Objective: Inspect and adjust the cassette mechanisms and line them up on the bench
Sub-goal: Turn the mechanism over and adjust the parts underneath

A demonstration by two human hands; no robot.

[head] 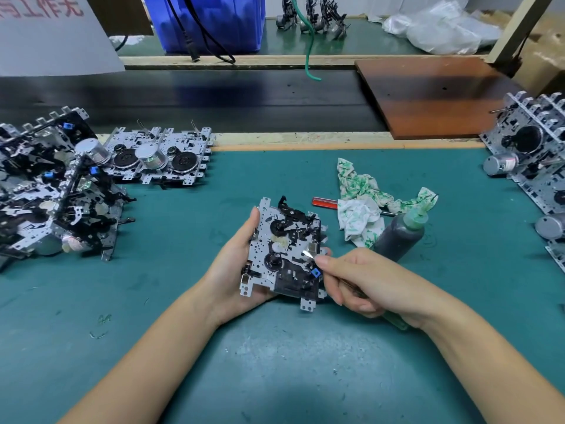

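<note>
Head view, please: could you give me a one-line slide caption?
Left hand holds a cassette mechanism above the green mat while the right hand touches it with a thin tool.

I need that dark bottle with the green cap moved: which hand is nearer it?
Right. The right hand, holding a thin tool, sits just beside the bottle; the left hand is farther off, holding the cassette mechanism.

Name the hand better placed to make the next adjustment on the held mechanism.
Right, probably. The right hand grips a thin tool whose tip already lies at the cassette mechanism, while the left hand is occupied supporting it from below.
</note>
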